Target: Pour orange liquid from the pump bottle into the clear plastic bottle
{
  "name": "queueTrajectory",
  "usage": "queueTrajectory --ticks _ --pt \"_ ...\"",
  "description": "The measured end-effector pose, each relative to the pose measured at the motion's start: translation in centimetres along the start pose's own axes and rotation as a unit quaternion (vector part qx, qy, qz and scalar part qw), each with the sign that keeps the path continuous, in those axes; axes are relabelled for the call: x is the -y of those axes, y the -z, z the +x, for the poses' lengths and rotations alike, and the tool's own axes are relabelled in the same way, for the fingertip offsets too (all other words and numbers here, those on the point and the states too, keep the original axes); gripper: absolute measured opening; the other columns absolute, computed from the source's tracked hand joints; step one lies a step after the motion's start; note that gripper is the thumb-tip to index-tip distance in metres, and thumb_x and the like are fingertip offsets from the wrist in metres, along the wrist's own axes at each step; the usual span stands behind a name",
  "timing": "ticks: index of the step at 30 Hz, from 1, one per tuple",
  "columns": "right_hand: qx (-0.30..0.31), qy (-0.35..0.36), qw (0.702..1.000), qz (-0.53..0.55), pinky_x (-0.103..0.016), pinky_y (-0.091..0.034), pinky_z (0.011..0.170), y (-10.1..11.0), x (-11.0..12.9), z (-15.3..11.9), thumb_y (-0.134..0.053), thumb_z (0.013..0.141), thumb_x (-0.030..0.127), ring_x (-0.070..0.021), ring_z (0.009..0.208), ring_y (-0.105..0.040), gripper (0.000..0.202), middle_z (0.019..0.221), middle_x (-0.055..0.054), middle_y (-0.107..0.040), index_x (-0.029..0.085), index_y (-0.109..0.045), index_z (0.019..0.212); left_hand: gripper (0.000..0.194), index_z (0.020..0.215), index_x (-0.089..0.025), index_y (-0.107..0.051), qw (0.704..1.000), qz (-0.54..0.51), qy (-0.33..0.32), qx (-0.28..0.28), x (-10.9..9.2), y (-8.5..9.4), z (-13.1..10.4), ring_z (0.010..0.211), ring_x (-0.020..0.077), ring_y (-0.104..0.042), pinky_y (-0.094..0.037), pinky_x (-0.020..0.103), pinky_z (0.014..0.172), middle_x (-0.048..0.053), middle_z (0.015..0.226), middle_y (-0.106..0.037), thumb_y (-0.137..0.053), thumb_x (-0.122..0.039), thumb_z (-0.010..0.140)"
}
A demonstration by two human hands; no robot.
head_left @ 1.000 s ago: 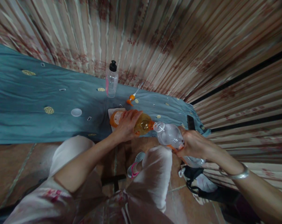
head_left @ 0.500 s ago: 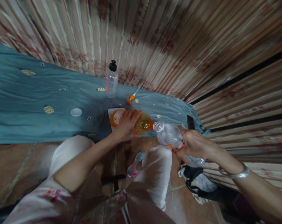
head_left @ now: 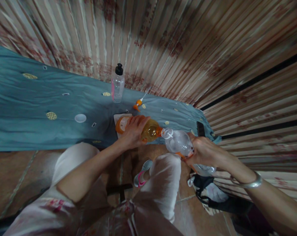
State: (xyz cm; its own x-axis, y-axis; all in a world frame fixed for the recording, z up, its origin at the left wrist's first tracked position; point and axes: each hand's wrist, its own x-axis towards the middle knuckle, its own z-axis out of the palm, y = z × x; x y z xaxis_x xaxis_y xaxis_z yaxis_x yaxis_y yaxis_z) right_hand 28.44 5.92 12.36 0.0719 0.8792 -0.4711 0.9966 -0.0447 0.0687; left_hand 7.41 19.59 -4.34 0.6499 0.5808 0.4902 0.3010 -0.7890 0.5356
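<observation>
Well, left hand [head_left: 133,131]: our fingers are clamped round the middle of the amber bottle [head_left: 151,130], probably to steady its weight while leaving the orange neck bare.
Right hand [head_left: 203,151]: our fingers are wrapped round the clear plastic bottle [head_left: 179,143] behind its shoulder, seemingly so nothing blocks the mouth.
Necks: between our two sets of fingers, the orange neck meets the clear mouth, lined up, we judge, so that the openings face each other; we cannot tell whether one sits inside the other.
Orange pump head [head_left: 138,104]: lying just beyond our left fingers, its absence leaving the amber neck open.
Black-capped squeeze bottle [head_left: 117,86]: upright, farther beyond our left fingers, apparently parked out of the way.
White disc [head_left: 80,118]: left of our left fingers, flat on the teal cloth [head_left: 15,108].
</observation>
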Motion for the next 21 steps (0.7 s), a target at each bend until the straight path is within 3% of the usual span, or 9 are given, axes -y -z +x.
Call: queueTrajectory --ticks 9,16,21 --pt "0.005 0.002 1.0 -0.001 -0.027 -0.036 0.053 -0.16 -0.09 0.02 -0.06 0.067 0.033 -0.0207 0.065 -0.064 0.031 0.075 -0.003 -0.065 0.017 -0.057 0.093 0.087 0.139 -0.012 -0.035 1.0 0.005 -0.009 -0.02 -0.03 -0.19 0.01 0.118 0.0357 -0.048 -0.035 0.052 0.103 0.02 0.129 -0.05 -0.074 -0.034 0.064" --pt "0.008 -0.004 1.0 0.007 -0.028 -0.04 0.056 -0.01 0.01 -0.01 -0.06 0.066 0.034 -0.0237 0.07 -0.067 0.04 0.081 -0.007 -0.068 0.015 -0.054 0.1 0.088 0.141 -0.017 -0.032 1.0 0.004 -0.002 -0.001 -0.17 0.11 0.05 0.121 0.0355 -0.047 -0.034 0.052 0.104 0.018 0.131 -0.049 -0.073 -0.033 0.064" --pt "0.002 -0.007 1.0 0.006 -0.027 -0.038 0.055 -0.04 0.02 -0.02 -0.06 0.065 0.034 -0.0227 0.068 -0.066 0.04 0.075 -0.004 -0.067 0.016 -0.053 0.1 0.087 0.14 -0.013 -0.034 1.0 0.01 -0.005 -0.002 -0.18 0.13 0.04 0.119 0.0352 -0.047 -0.034 0.051 0.104 0.019 0.13 -0.05 -0.073 -0.031 0.064"
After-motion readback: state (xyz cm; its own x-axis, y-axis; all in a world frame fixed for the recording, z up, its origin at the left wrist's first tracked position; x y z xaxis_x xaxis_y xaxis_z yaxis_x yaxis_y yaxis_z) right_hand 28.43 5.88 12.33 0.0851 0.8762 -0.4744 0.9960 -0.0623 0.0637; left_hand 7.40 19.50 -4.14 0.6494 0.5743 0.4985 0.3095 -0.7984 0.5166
